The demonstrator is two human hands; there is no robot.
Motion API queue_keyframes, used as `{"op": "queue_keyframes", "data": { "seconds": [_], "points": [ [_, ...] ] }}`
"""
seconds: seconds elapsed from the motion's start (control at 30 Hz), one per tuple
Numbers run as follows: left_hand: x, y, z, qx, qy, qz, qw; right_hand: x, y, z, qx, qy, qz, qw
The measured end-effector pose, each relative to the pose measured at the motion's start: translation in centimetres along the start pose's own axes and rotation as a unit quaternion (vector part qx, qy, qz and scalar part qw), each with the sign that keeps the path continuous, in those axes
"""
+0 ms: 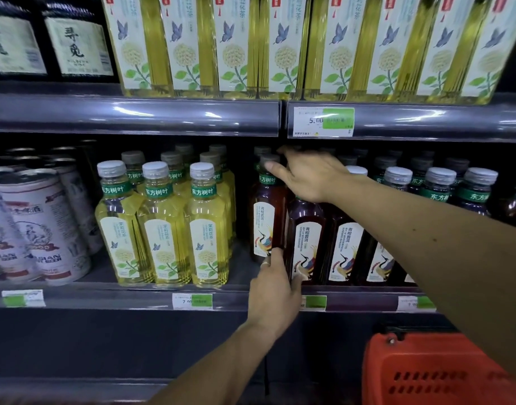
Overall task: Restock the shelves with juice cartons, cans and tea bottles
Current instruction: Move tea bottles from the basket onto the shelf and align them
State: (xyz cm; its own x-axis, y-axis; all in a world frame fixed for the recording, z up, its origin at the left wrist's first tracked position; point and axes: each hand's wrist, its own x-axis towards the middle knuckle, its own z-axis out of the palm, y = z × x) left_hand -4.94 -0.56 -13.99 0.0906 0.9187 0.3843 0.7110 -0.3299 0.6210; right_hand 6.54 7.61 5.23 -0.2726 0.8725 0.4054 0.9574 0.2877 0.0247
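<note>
A: How can the dark tea bottle (305,238) at the shelf front be expected to handle?

B: It is judged fairly heavy, since it appears full to the neck. The plastic wall is probably stiff enough when full but smooth, so some slip under the fingers is to be allowed for. It is best taken at the narrow neck below the cap, or round the squared body near the base.

A: Where is it placed?

B: It stands upright in the front row of the middle shelf (239,299), directly beneath the right grip and just above and to the right of the left grip. A second dark tea bottle (267,217) is set touching it, further back, on the far side from the right forearm.

A: What is done by the right hand (310,176)?

B: It is laid over the cap and neck of the front bottle, fingers partly spread and reaching toward the cap of the bottle behind. Whether the neck is actually clasped cannot be told, as the palm hides it.

A: And the left hand (272,290)?

B: It is closed round the lower edge of the front bottle: the thumb is pressed against its label side, the forefinger is extended up along the corner. The bottle is grasped low.

A: Anything else nearby?

B: Yellow jasmine tea bottles (163,226) are ranged to the left of both grips, beer cans (43,223) further left, and an orange basket (435,372) lies below the right forearm.
</note>
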Motion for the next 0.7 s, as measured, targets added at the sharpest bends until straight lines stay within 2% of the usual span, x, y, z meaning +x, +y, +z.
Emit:
{"op": "queue_keyframes", "data": {
  "seconds": [0.1,0.17,0.3,0.43,0.7],
  "points": [
    [0.8,-1.5,-1.6,-0.072,-0.044,-0.031,0.996,0.8,-0.7,-0.8,0.012,-0.062,0.010,0.998],
    [2.0,-2.3,-2.9,-0.085,-0.043,-0.051,0.994,1.6,-1.2,-1.5,0.048,-0.106,0.022,0.993],
    [4.2,-2.5,-3.9,-0.076,0.068,-0.055,0.993,3.1,-2.1,-2.1,0.090,-0.130,0.046,0.986],
    [5.5,-2.5,-2.2,-0.094,0.011,-0.093,0.991,3.7,-1.9,-1.8,0.124,-0.172,0.066,0.975],
    [6.7,-4.0,-1.3,-0.128,-0.005,-0.086,0.988,3.8,-0.4,-1.5,0.237,-0.210,0.054,0.947]
  ]
}}
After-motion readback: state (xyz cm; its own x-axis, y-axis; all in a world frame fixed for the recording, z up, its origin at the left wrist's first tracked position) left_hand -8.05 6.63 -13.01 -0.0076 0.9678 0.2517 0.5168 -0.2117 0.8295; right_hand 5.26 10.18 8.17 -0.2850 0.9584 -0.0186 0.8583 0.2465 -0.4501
